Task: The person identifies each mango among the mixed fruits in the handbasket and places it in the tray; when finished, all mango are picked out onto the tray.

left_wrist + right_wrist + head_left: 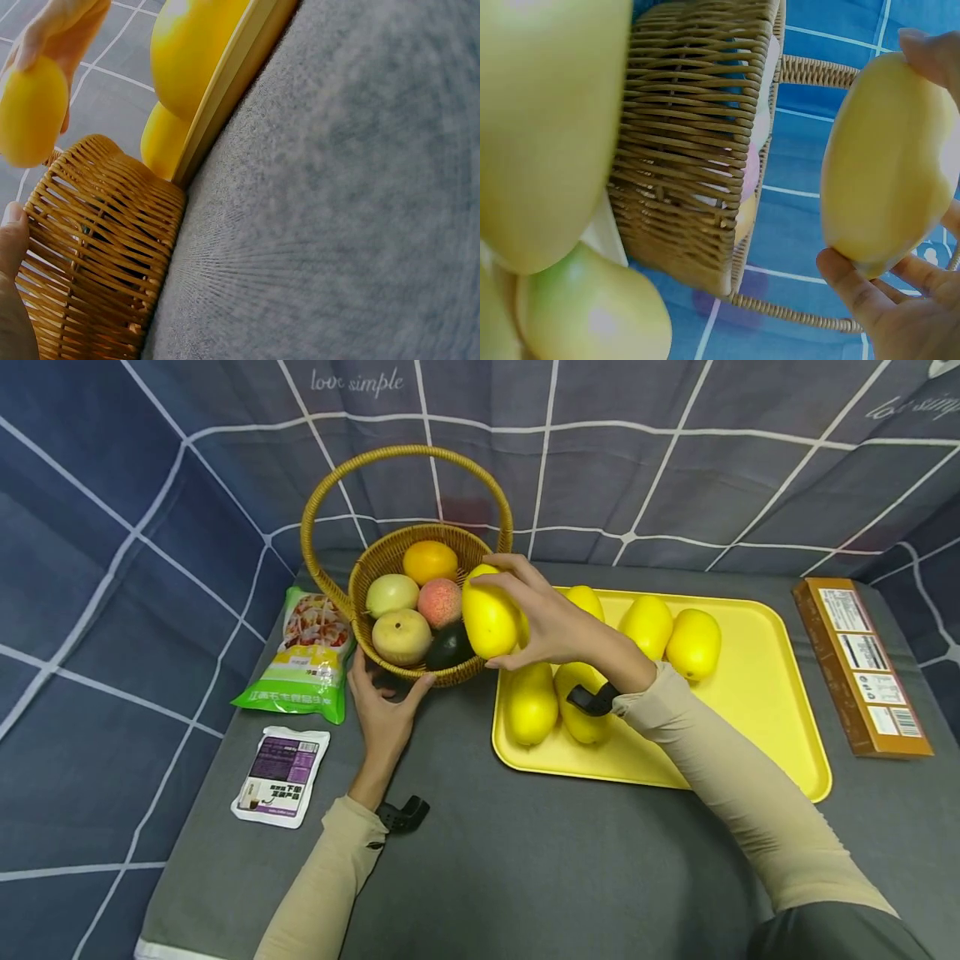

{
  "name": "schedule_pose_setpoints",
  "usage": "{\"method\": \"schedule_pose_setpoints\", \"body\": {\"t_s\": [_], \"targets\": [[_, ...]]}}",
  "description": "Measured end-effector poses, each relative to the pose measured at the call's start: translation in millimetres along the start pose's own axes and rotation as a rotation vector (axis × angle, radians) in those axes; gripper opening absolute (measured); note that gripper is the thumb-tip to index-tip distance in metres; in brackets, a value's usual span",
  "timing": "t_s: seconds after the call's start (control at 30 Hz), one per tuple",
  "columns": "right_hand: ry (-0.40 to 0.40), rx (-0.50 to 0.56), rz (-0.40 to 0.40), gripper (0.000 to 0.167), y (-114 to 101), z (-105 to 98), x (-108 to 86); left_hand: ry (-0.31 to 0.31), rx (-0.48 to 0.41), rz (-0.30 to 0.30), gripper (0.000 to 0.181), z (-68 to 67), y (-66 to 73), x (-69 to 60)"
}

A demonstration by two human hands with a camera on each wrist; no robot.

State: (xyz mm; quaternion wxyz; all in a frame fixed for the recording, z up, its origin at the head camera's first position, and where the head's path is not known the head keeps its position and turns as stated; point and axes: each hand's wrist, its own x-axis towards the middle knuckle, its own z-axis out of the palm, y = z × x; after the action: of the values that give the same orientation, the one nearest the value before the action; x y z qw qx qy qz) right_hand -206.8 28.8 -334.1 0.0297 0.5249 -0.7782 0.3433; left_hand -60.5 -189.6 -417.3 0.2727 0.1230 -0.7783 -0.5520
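My right hand (551,618) grips a yellow mango (489,614) over the right rim of a wicker basket (360,639). The right wrist view shows the mango (885,165) between thumb and fingers, above and apart from the basket weave (690,142). My left hand (386,710) holds the basket's near left side, its thumb on the wall; the thumb (11,244) also shows in the left wrist view. Inside lie an orange fruit (430,561), a pale green fruit (393,594), a pinkish-red peach (440,602), a pale yellow round fruit (402,637) and a dark green fruit (449,647).
Several more mangoes (531,706) lie on a yellow tray (750,710) right of the basket. A brown box (862,668) is at the far right. On the left are a green food bag (311,652) and a white-and-purple pouch (281,777). The basket's tall handle (408,452) arches behind the fruit.
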Motion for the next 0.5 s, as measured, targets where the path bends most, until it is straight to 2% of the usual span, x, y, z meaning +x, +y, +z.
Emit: {"method": "schedule_pose_setpoints", "body": {"t_s": [0.2, 0.37, 0.5], "targets": [[-0.002, 0.001, 0.043, 0.091, -4.4, -3.8, -22.9, 0.007, -0.003, 0.009, 0.098, 1.8, -0.7, -0.8], [-0.018, 0.019, 0.117, 0.093, -8.9, -3.1, -51.4, -0.001, -0.005, 0.008, 0.098, 2.5, -0.5, -0.9], [-0.024, 0.010, 0.139, 0.094, -12.6, -1.5, -73.7, 0.000, -0.007, 0.004, 0.098, 2.3, -0.1, -0.6]]}}
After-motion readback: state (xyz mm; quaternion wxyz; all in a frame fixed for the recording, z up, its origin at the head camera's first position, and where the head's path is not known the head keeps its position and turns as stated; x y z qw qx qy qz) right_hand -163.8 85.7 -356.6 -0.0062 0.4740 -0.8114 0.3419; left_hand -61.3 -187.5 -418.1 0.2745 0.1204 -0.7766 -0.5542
